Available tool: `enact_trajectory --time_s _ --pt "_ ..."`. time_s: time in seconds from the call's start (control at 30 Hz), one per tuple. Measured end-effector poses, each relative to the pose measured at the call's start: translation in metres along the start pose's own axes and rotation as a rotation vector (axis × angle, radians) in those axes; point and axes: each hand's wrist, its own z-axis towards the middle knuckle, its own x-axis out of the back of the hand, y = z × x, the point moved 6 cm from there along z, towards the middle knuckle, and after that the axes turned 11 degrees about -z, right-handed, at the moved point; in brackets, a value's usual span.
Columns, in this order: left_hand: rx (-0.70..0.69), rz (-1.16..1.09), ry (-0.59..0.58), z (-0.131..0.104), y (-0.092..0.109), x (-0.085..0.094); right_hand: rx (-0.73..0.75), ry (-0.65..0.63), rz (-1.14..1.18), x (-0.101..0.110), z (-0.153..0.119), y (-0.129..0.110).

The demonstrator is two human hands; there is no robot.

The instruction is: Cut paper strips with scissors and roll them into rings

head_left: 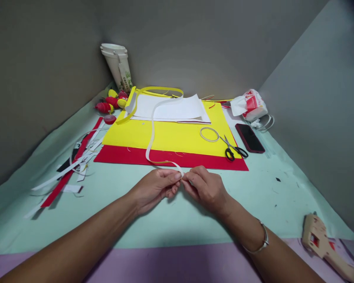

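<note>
A long, narrow strip [152,129], white on one face and yellow on the other, runs from my fingers over the stacked sheets and loops at the back. My left hand [157,186] pinches its near end between thumb and fingers. Right beside it, my right hand [208,186] is closed with its fingertips at the same end; the exact grip there is partly hidden. Beyond my hands lie a red sheet [129,155], a yellow sheet [165,135] on top of it, and white paper [174,108]. Black-handled scissors [231,148] and a ring of narrow tape [209,134] rest on the sheets.
On the left are red, white and black offcut strips [61,184], with red and yellow wound pieces [104,107] behind. Stacked paper cups [116,65] stand at the back. To the right are a phone [249,138], a tissue pack [253,105] and a glue gun [324,243].
</note>
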Motion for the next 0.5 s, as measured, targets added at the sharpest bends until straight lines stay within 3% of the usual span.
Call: enact_trajectory --time_s 0.5 --pt "0.026 0.091 -0.027 0.0002 -0.0025 0.0022 -0.067 -0.059 0.301 -0.0076 0.0011 0.0086"
